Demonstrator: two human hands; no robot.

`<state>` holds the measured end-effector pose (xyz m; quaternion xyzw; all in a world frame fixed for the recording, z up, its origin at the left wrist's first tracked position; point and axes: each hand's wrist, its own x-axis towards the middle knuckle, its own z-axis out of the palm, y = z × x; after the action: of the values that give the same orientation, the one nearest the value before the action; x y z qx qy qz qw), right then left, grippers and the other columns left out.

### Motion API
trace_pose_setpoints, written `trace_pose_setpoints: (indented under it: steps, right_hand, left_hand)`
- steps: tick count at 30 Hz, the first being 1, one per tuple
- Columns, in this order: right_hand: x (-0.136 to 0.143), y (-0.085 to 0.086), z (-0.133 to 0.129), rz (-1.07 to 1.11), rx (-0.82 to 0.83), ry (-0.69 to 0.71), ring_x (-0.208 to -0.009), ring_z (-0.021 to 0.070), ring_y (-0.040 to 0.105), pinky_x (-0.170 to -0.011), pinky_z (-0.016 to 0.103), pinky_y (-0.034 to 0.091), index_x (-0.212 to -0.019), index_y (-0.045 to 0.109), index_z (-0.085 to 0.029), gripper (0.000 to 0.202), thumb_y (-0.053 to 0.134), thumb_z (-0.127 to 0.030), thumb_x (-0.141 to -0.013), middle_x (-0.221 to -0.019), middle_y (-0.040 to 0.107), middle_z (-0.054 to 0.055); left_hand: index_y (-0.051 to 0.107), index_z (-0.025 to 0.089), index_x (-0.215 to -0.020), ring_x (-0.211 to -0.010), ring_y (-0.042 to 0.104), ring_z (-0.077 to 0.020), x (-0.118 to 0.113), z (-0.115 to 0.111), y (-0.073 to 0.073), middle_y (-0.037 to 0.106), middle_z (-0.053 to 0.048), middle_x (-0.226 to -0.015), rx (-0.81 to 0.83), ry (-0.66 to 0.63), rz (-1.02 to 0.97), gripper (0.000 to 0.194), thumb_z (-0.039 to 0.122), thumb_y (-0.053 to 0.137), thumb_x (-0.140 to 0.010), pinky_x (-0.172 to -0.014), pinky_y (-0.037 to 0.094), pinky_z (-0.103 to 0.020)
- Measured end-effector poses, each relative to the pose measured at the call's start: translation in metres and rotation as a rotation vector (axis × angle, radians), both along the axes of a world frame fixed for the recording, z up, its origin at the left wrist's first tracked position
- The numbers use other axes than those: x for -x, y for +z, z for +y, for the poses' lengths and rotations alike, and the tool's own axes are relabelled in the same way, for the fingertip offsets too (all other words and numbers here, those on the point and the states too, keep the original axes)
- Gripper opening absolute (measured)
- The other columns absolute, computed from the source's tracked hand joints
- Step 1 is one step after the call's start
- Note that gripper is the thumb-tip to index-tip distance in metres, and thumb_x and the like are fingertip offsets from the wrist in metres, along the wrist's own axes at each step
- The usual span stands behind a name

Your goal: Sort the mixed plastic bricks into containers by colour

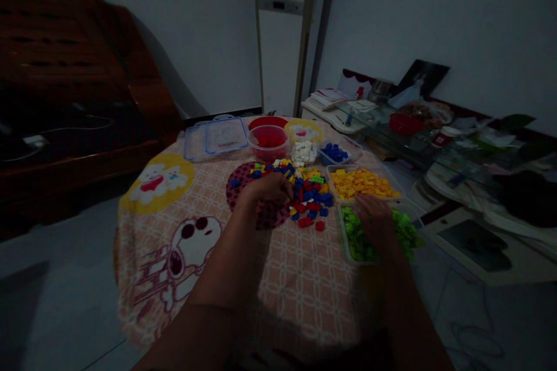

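Observation:
A pile of mixed toy building bricks [307,194] in red, blue, yellow, white and green lies in the middle of the round table. At its left side is my left hand [275,186], its fingers curled toward the bricks; whatever is between them is hidden. My right hand [375,213] hovers over the clear tub of green bricks [354,237], near the rim shared with the tub of yellow bricks [363,184]. Its fingers are stretched forward, and no brick shows in them.
Behind the pile stand a round tub of red bricks [268,148], white bricks [304,152] and a tub of blue bricks [334,153]. Clear lids with blue edges [226,134] lie at the back left of the patterned tablecloth [304,278]. A cluttered glass table [378,119] stands to the right.

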<state>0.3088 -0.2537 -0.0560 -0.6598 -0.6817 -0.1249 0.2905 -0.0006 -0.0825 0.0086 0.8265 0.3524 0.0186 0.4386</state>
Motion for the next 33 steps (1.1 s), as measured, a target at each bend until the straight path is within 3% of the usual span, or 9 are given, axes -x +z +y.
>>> trace_pose_setpoints:
  steps: [5,10,13,17,20,24,29,33]
  right_hand:
    - [-0.001,0.0,0.0,0.013,-0.005,-0.002,-0.118,0.0295,0.06,-0.107,0.051,0.041,-0.119,0.069,-0.017,0.038,0.042,-0.028,-0.095,-0.123,0.071,0.013]
    - [-0.001,-0.001,0.001,0.027,-0.01,0.004,-0.118,0.028,0.06,-0.107,0.05,0.041,-0.119,0.069,-0.019,0.037,0.043,-0.029,-0.095,-0.123,0.07,0.012]
    - [0.0,-0.002,0.001,0.024,-0.015,-0.003,-0.119,0.0275,0.06,-0.107,0.049,0.04,-0.12,0.068,-0.02,0.037,0.042,-0.028,-0.095,-0.123,0.071,0.011]
    - [-0.001,-0.003,0.001,0.008,-0.014,0.002,-0.12,0.0278,0.059,-0.107,0.05,0.041,-0.12,0.068,-0.018,0.037,0.042,-0.026,-0.095,-0.124,0.07,0.013]
    - [-0.002,-0.003,0.001,-0.01,-0.021,0.008,-0.119,0.0283,0.06,-0.106,0.05,0.042,-0.12,0.068,-0.016,0.038,0.041,-0.027,-0.096,-0.124,0.07,0.014]
    - [-0.001,-0.001,0.001,-0.02,-0.03,0.006,-0.117,0.0284,0.061,-0.106,0.049,0.043,-0.118,0.069,-0.017,0.037,0.042,-0.029,-0.096,-0.121,0.071,0.013]
    - [0.001,0.0,0.0,-0.006,-0.027,0.0,-0.117,0.0277,0.061,-0.106,0.049,0.042,-0.119,0.069,-0.019,0.037,0.042,-0.03,-0.096,-0.121,0.071,0.012]
    - [-0.001,-0.001,0.0,0.001,-0.015,0.004,-0.118,0.028,0.059,-0.107,0.05,0.041,-0.121,0.069,-0.018,0.038,0.042,-0.028,-0.095,-0.122,0.071,0.013]
  left_hand:
    - [0.076,0.014,-0.082,-0.06,0.062,-0.0114,-0.012,0.001,-0.006,0.072,-0.001,-0.069,-0.002,0.033,-0.198,0.017,0.018,0.065,-0.07,-0.057,0.045,-0.019]
    - [0.076,0.011,-0.088,-0.055,0.06,-0.0111,-0.059,-0.018,-0.01,0.068,-0.001,-0.062,-0.076,0.152,-0.483,0.019,0.019,0.063,-0.077,-0.056,0.046,-0.02]
    - [0.074,0.01,-0.103,-0.065,0.067,-0.0142,-0.092,-0.038,-0.017,0.073,-0.005,-0.074,-0.075,0.179,-0.602,0.027,0.017,0.06,-0.082,-0.064,0.052,-0.023]
    - [0.066,0.013,-0.128,-0.099,0.07,-0.0207,-0.112,-0.053,-0.024,0.074,-0.012,-0.113,-0.181,0.12,-0.662,0.046,0.015,0.06,-0.082,-0.089,0.055,-0.032]
    - [0.068,0.014,-0.126,-0.107,0.068,-0.0222,-0.103,-0.045,-0.02,0.072,-0.012,-0.121,-0.282,0.134,-0.611,0.044,0.017,0.059,-0.083,-0.096,0.052,-0.034]
    - [0.077,0.013,-0.101,-0.085,0.069,-0.0188,-0.071,-0.026,-0.002,0.077,-0.006,-0.093,-0.353,0.148,-0.381,0.028,0.019,0.062,-0.078,-0.083,0.053,-0.028]
    - [0.078,0.015,-0.075,-0.063,0.063,-0.014,-0.033,-0.019,0.019,0.071,-0.001,-0.065,-0.307,0.084,0.021,0.014,0.017,0.065,-0.071,-0.063,0.045,-0.021]
    - [0.078,0.02,-0.075,-0.06,0.062,-0.0139,-0.029,-0.022,0.018,0.071,0.001,-0.065,-0.214,0.013,0.23,0.011,0.019,0.074,-0.065,-0.056,0.041,-0.021]
